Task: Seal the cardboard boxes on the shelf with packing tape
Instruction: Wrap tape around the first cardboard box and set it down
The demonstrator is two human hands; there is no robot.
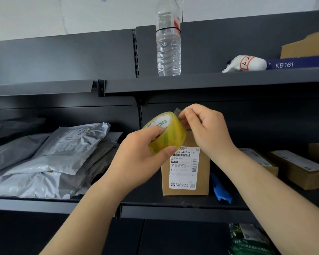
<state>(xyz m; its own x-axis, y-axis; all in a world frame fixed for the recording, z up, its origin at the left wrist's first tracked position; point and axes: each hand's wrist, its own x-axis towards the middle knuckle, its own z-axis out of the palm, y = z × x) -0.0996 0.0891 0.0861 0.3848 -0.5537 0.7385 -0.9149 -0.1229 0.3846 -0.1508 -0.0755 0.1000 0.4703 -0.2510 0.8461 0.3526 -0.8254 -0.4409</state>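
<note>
Gripping a yellowish roll of packing tape (pixel 164 134), the left hand (pixel 142 157) curls thumb and fingers around it, while the right hand (pixel 208 129) pinches the loose tape end (pixel 178 112) at the roll's top. Both hands hang in front of an upright cardboard box (pixel 186 173) bearing a white shipping label (pixel 184 168); they cover its top, so whether the flaps are closed cannot be told. The box stands on the dark middle shelf (pixel 155 201). Left of it lies a heap of grey mailer bags (pixel 50 159); just right lies a blue tool (pixel 220 188), then flat cardboard boxes (pixel 298 170). On the upper shelf (pixel 210 80) stand a clear water bottle (pixel 168 43), a white object (pixel 247 63) and a blue carton marked KB161 (pixel 298 62).
</note>
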